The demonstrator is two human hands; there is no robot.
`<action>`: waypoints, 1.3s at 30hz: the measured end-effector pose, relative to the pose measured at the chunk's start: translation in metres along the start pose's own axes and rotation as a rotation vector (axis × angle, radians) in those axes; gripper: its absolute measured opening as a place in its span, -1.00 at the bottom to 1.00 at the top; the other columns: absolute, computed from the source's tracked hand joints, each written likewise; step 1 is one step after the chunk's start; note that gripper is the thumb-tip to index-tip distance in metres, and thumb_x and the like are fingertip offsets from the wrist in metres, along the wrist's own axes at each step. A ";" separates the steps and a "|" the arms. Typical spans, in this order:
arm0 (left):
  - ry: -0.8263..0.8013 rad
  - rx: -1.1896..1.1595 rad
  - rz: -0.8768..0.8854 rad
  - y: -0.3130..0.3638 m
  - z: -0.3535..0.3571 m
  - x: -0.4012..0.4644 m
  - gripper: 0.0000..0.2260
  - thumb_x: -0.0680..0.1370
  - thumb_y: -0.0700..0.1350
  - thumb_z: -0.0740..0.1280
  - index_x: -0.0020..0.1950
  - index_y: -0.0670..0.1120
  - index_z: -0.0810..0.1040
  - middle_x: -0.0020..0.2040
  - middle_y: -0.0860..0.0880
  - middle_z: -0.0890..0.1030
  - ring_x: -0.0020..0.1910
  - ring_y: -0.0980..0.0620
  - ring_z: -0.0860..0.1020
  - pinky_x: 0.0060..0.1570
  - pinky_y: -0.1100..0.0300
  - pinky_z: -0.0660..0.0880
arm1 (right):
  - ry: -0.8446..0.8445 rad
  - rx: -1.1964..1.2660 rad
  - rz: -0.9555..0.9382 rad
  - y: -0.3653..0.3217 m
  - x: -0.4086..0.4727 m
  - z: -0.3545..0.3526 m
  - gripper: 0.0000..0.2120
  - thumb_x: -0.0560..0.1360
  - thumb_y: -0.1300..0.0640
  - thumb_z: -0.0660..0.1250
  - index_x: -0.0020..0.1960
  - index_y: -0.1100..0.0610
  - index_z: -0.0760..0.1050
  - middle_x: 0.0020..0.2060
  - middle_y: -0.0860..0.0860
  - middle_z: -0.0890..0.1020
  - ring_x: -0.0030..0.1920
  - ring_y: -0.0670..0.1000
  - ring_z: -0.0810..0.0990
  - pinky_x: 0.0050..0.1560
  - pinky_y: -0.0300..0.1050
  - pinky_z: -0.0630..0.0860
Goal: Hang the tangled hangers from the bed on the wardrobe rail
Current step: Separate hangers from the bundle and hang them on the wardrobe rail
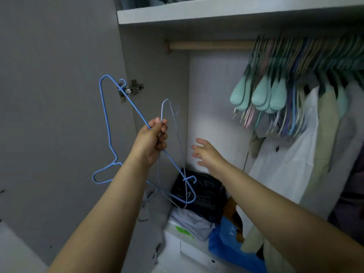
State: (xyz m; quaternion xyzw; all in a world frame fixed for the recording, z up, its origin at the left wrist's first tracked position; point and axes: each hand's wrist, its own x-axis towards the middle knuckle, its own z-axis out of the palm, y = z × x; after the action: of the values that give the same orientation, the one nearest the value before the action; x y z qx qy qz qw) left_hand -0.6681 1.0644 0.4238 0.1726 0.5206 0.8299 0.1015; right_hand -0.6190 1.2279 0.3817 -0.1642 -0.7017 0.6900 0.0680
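My left hand (152, 140) grips a tangle of thin wire hangers: a bright blue hanger (107, 131) tilted with its hook low at the left, and a paler grey-blue hanger (178, 134) hanging beside it. They hang in front of the open wardrobe, below and left of the wooden rail (210, 45). My right hand (206, 152) is open with spread fingers, a little to the right of the hangers and not touching them. It holds nothing.
Many hangers (285, 91) and some clothes (299, 154) crowd the rail's right part; its left part is bare. A shelf (216, 12) runs above. Bags and folded clothes (199, 192) lie on the wardrobe floor. The open door (59, 95) with its hinge stands at the left.
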 end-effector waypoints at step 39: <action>0.118 0.151 0.038 -0.070 -0.062 -0.036 -0.73 0.70 -0.08 0.01 0.24 0.01 0.47 -0.49 0.08 0.21 -0.51 0.15 0.16 -0.45 0.29 0.15 | -0.001 0.137 0.125 -0.017 -0.027 -0.005 -0.75 0.58 0.31 0.00 -0.26 0.19 0.29 -0.67 0.00 0.41 -0.54 0.00 0.48 -0.20 -0.07 0.46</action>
State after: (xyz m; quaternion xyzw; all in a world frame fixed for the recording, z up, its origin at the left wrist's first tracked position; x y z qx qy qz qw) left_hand -0.6599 1.0307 0.3295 0.1402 0.5835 0.7989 0.0416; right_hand -0.5944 1.2242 0.4023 -0.2022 -0.6412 0.7393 0.0357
